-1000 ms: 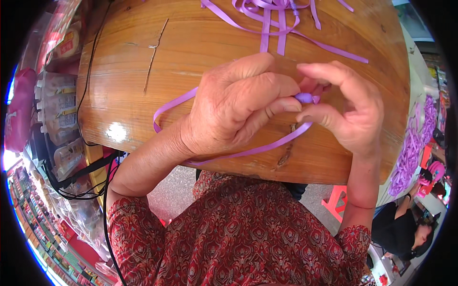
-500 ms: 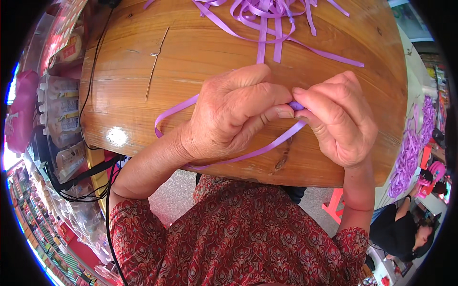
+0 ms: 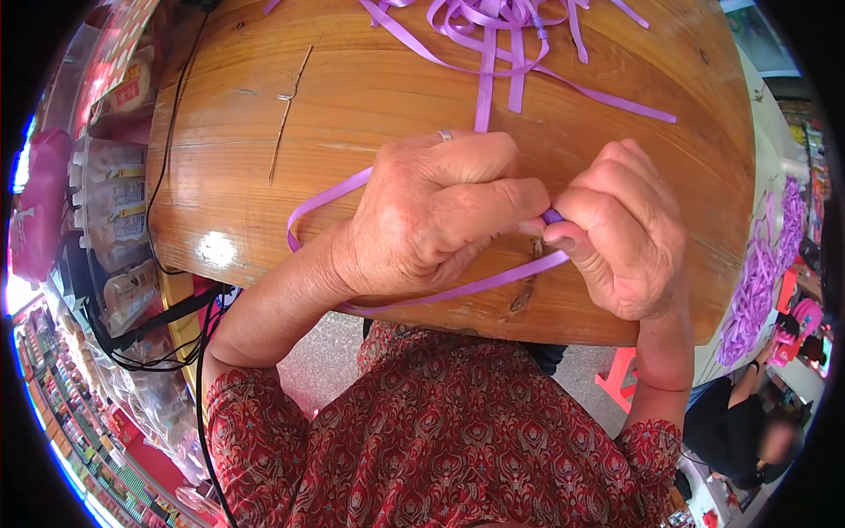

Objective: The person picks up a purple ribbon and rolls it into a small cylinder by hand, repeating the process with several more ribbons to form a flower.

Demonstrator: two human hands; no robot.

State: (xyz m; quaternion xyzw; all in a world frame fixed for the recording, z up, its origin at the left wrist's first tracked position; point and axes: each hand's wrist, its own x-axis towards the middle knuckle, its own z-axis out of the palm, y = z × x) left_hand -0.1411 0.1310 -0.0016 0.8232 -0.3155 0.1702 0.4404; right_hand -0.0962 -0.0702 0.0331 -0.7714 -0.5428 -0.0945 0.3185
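Note:
My left hand (image 3: 440, 216) and my right hand (image 3: 625, 233) meet above the wooden table, both closed in a pinch. Between their fingertips shows a small, darker purple piece (image 3: 552, 216), mostly covered, so its kind is unclear. A light purple satin ribbon (image 3: 480, 283) hangs from the hands and loops round under my left wrist. More of this ribbon is hidden behind the fingers. Just beyond my left knuckles lie the ends of other purple ribbons (image 3: 486, 84), part of a loose tangle at the far edge of view.
A thin twisted wire or twig (image 3: 283, 119) lies on the wooden table (image 3: 211, 158). Clear egg-shaped packs (image 3: 114, 198) and black cables stand along the left. To the right, a pale table (image 3: 764, 132) bears a heap of purple ribbons (image 3: 748, 304). A person in black (image 3: 735, 431) is beyond.
Both hands have lowered slightly toward me and turned, with the fingers curled tighter. The dark purple piece between them is now more covered. The ribbon loop has shifted a little.

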